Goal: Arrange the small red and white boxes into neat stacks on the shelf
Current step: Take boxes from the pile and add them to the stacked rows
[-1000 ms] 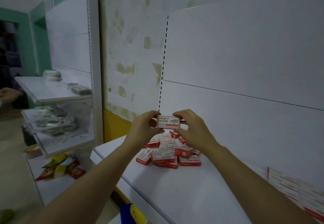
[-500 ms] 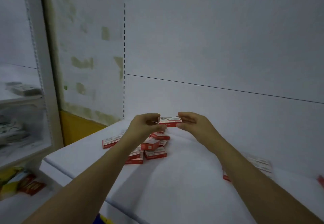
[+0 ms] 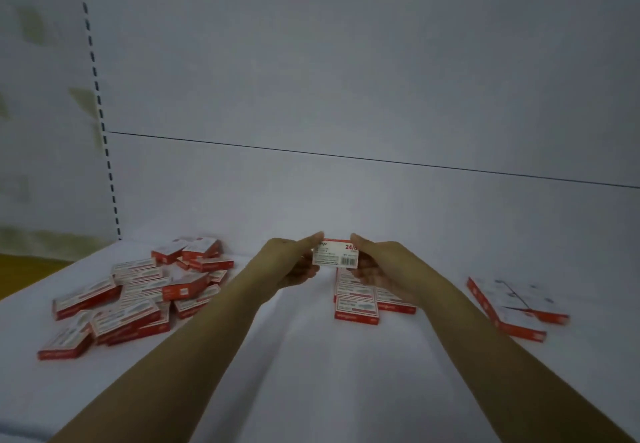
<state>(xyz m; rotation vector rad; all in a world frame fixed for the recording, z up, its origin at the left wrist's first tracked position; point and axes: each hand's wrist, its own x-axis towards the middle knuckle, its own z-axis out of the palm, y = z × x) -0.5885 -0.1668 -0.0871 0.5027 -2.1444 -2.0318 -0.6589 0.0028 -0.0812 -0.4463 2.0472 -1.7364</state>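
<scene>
Both hands hold one small red and white box (image 3: 335, 256) in the air above the white shelf (image 3: 311, 373), its barcode face toward me. My left hand (image 3: 294, 262) pinches its left end and my right hand (image 3: 377, 269) grips its right end. Just below the held box lie several boxes in neat rows (image 3: 356, 305), partly hidden by my right hand. A loose heap of the same boxes (image 3: 138, 290) covers the left part of the shelf.
A larger flat red and white carton (image 3: 512, 307) lies on the shelf at the right. The white back panel (image 3: 346, 96) rises behind everything, with a slotted upright (image 3: 100, 120) at its left edge. A yellow strip (image 3: 27, 269) shows past the shelf's left end.
The view has swung right and down, so the heap now lies to the left. Both hands carried the box rightward over the neat rows and turned its barcode face toward me.
</scene>
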